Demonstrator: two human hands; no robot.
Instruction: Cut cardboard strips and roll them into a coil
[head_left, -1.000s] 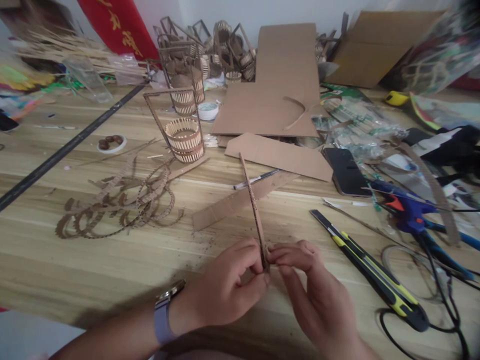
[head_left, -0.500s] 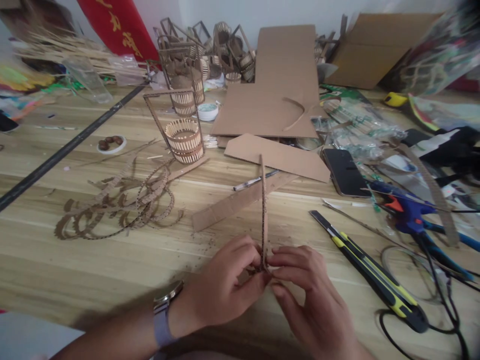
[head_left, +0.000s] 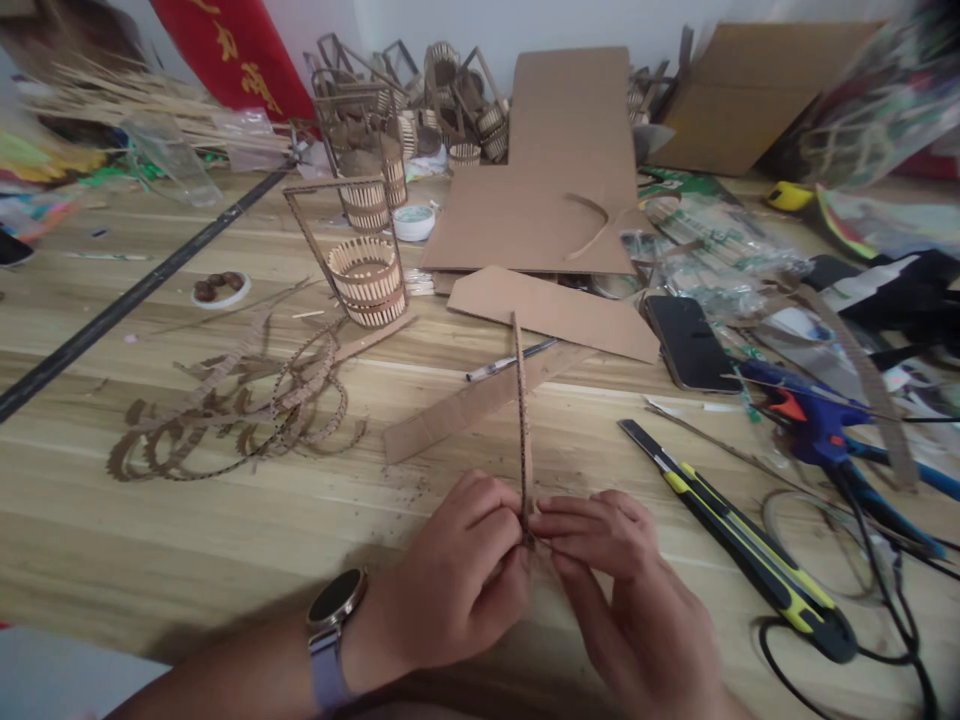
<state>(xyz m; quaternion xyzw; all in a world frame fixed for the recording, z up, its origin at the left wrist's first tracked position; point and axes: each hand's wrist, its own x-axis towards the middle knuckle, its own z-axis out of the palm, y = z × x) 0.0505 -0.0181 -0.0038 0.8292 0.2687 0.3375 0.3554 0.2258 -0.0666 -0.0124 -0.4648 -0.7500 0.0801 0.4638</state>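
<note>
A narrow strip of corrugated cardboard (head_left: 521,400) stands on edge over the wooden table (head_left: 150,540), rising away from me. My left hand (head_left: 457,575), with a watch on its wrist, pinches the strip's near end from the left. My right hand (head_left: 630,590) pinches the same end from the right, fingertips meeting the left hand's. Both hands hover just above the tabletop near its front edge.
A flat cardboard strip (head_left: 480,400) and a pen (head_left: 510,360) lie behind the hands. A yellow-black utility knife (head_left: 739,540), a blue glue gun (head_left: 817,425), a phone (head_left: 690,345) and cables sit right. Curled cardboard offcuts (head_left: 240,400) lie left; small cardboard baskets (head_left: 367,280) and cardboard sheets (head_left: 555,200) stand behind.
The strip has swung from leaning left to nearly upright, and its near end sits slightly lower. Both hands have stayed pinched on it, the left wrist turning so the watch face shows.
</note>
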